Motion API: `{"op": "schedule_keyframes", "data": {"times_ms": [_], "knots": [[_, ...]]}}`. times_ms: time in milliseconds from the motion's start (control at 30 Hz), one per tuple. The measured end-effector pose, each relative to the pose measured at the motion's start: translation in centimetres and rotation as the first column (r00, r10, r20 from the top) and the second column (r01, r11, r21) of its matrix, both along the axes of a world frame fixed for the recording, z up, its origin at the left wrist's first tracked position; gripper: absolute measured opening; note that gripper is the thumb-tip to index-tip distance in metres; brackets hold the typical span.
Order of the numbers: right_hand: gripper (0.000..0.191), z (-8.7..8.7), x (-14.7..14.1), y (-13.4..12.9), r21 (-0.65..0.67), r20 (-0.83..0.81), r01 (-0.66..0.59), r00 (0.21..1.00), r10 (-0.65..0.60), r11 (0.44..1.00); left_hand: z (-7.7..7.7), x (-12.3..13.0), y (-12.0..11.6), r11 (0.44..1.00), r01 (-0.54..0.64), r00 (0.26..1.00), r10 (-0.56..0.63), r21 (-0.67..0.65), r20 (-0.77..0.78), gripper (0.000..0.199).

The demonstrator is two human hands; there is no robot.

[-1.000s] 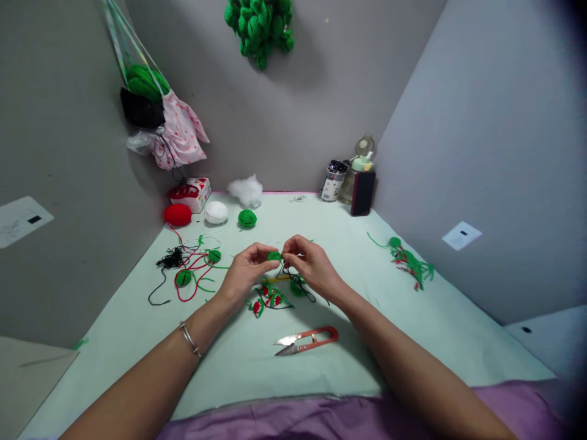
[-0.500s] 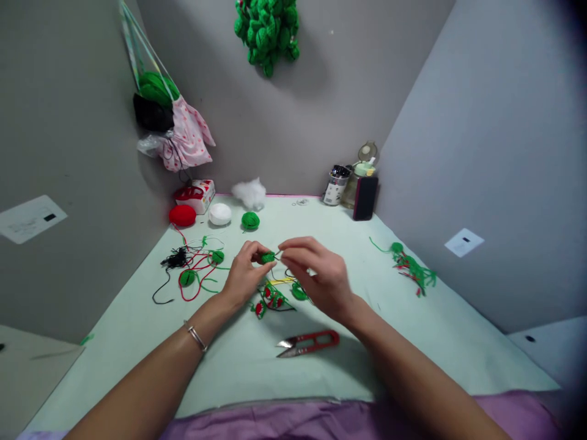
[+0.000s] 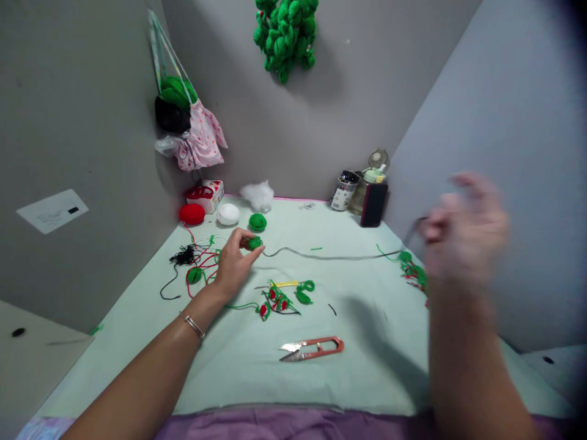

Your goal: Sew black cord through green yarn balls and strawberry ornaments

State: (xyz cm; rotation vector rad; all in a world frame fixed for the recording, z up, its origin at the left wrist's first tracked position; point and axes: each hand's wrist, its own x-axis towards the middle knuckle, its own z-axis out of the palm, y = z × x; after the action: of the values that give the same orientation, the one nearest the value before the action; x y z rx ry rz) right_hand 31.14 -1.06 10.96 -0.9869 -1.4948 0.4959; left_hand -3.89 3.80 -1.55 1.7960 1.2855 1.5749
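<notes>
My left hand [image 3: 236,263] pinches a small green knitted piece [image 3: 255,243] above the left middle of the table. A dark strand [image 3: 321,257] runs from that piece rightward to my right hand [image 3: 468,229], which is raised at the far right and blurred. Its fingertips are closed around the strand's end; whether a needle is there is too smeared to tell. Below the strand lie small red and green pieces [image 3: 275,302], a yellow-handled hook [image 3: 287,284] and a curled green piece [image 3: 304,292]. Red snips [image 3: 316,348] rest nearer the front edge.
Yarn balls in red [image 3: 192,214], white [image 3: 228,214] and green [image 3: 257,222] sit at the back left, by white stuffing [image 3: 258,195]. Black yarn [image 3: 184,255] lies left. A phone [image 3: 374,205] and a can [image 3: 343,192] stand at the back right. Green pieces [image 3: 413,272] lie right.
My right hand has swung far right and up from beside my left hand, drawing the dark strand out long. My left hand still holds the green piece. The view has shifted slightly.
</notes>
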Motion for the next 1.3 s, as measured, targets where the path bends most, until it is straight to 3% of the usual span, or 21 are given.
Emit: {"op": "schedule_keyframes", "data": {"times_ms": [33,67,133,167,267,333,433,500,567,633,700,800,1000,1067,1167,1200,1233,1300], "knots": [[0.022,-1.2,-2.6,0.6,0.045,-0.106,0.05,0.993,-0.045,0.998,0.1,0.6,-0.6,0.999,0.041,0.999,-0.04,0.022,-0.018,0.024],[0.017,-2.4,-5.1,1.1,-0.005,-0.097,0.01,0.995,-0.011,1.0,0.2,1.2,-1.1,0.996,0.072,0.997,-0.07,0.047,-0.036,0.024],[0.014,-4.8,-9.5,1.5,-0.177,0.05,-0.118,0.99,0.128,0.977,0.3,2.1,-2.0,0.988,0.126,0.989,-0.118,0.09,-0.089,0.021],[0.013,-5.9,-11.1,1.4,-0.2,0.121,-0.147,0.977,0.174,0.969,0.3,2.4,-2.3,0.983,0.149,0.984,-0.137,0.104,-0.113,0.02],[0.009,-8.1,-13.5,0.9,-0.185,0.29,-0.147,0.937,0.197,0.972,0.5,3.0,-3.2,0.969,0.204,0.97,-0.181,0.136,-0.164,0.018],[0.006,-8.6,-13.8,0.7,-0.179,0.359,-0.133,0.913,0.191,0.975,0.6,3.2,-3.4,0.961,0.23,0.962,-0.201,0.154,-0.185,0.018],[0.009,-7.8,-13.2,0.5,-0.178,0.351,-0.155,0.913,0.21,0.972,0.4,3.1,-3.3,0.956,0.257,0.952,-0.224,0.144,-0.209,0.018],[0.013,-6.4,-12.2,0.1,-0.216,0.19,-0.294,0.923,0.335,0.931,0.2,2.8,-2.8,0.964,0.244,0.955,-0.22,0.103,-0.2,0.017],[0.017,-4.9,-10.8,-0.4,-0.236,-0.034,-0.533,0.84,0.541,0.813,0.1,2.5,-2.3,0.98,0.196,0.97,-0.188,0.034,-0.155,0.018],[0.017,-3.8,-9.4,-1.0,-0.22,-0.132,-0.688,0.724,0.678,0.692,0.2,2.2,-2.0,0.987,0.149,0.987,-0.153,-0.066,-0.054,0.022],[0.013,-3.2,-8.5,-1.4,-0.26,-0.126,-0.762,0.636,0.762,0.593,0.6,2.0,-1.8,0.966,0.184,0.981,-0.171,-0.179,0.088,0.031],[0.01,-3.1,-8.3,-1.6,-0.353,-0.107,-0.798,0.553,0.826,0.488,1.4,2.0,-2.0,0.883,0.367,0.919,-0.295,-0.291,0.263,0.033],[0.016,-3.5,-7.3,-0.9,-0.345,-0.129,-0.799,0.561,0.818,0.493,2.3,1.7,-2.4,0.732,0.605,0.744,-0.378,-0.314,0.551,0.042],[0.018,-3.5,-6.5,-0.8,-0.342,-0.107,-0.825,0.51,0.853,0.45,2.4,1.7,-2.5,0.698,0.648,0.701,-0.391,-0.304,0.597,0.043],[0.026,-3.3,-6.2,-0.9,-0.411,-0.057,-0.828,0.441,0.895,0.382,2.5,1.8,-2.6,0.694,0.658,0.69,-0.399,-0.293,0.604,0.044],[0.029,-3.4,-6.4,-0.9,-0.451,-0.032,-0.797,0.464,0.885,0.401,2.5,1.8,-2.7,0.702,0.65,0.699,-0.402,-0.291,0.591,0.044],[0.033,-3.5,-6.8,-0.8,-0.488,0.008,-0.74,0.527,0.85,0.463,2.6,1.9,-2.7,0.718,0.634,0.716,-0.403,-0.289,0.569,0.044],[0.036,-4.2,-8.0,-0.6,-0.508,0.129,-0.534,0.729,0.673,0.676,2.5,2.1,-2.9,0.766,0.577,0.772,-0.397,-0.283,0.497,0.04]]}}
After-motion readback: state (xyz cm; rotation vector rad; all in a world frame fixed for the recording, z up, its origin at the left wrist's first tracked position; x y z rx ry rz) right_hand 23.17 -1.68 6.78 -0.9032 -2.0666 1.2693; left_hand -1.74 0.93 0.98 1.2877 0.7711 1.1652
